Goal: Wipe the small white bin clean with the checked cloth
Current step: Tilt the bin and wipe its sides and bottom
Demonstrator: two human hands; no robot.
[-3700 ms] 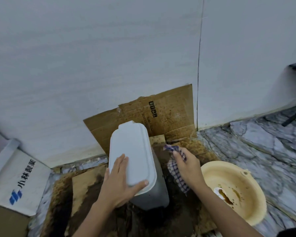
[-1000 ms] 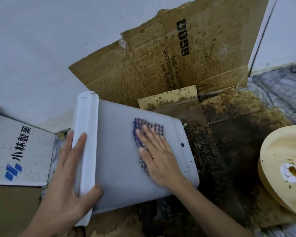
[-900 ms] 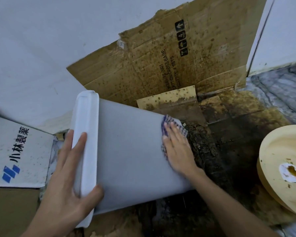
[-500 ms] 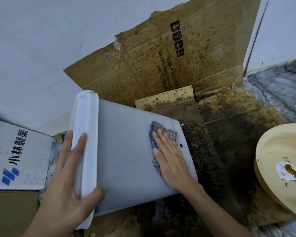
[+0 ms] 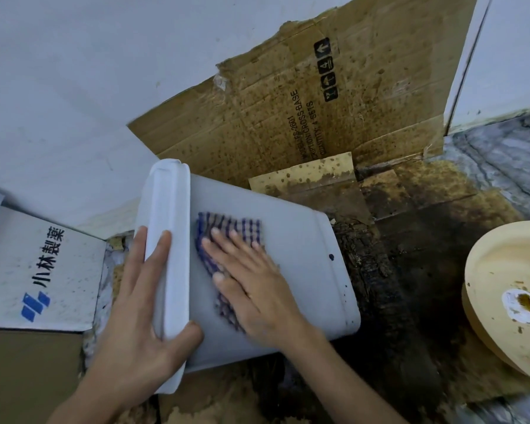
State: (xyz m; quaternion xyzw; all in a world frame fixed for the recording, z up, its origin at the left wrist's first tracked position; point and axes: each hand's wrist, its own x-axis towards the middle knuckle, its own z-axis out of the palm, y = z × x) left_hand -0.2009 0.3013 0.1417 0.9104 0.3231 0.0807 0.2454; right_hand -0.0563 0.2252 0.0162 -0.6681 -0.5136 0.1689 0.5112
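Stained, soggy-looking cardboard [image 5: 395,234] is laid over the floor in a corner, with a spotted sheet [image 5: 288,117] of it propped against the white wall [image 5: 74,71].

On that mess the small white bin [image 5: 288,270] is tipped onto its side, lid end to the left, base end to the right. Its lid [image 5: 169,240] is gripped by the left hand [image 5: 141,325], fingers spread flat along the top face and thumb hooked round the near edge. The checked cloth [image 5: 227,228] is pressed flat against the bin's upturned side by the right hand [image 5: 251,286], palm down, fingers splayed open, right next to the lid edge. The cloth is a bit blurred. A few dark specks can be seen near the bin's base edge, which is left bare.

Room-wise it's kinda tight: a white box [image 5: 28,270] with blue printing is parked just beside the lid on the left, the wall is close behind, and a dirty cream basin [image 5: 487,286] is sat off to the right, well apart from the bin. Between bin and basin only dark wet cardboard is seen. Grey marble floor [image 5: 502,166] is exposed at the far right.
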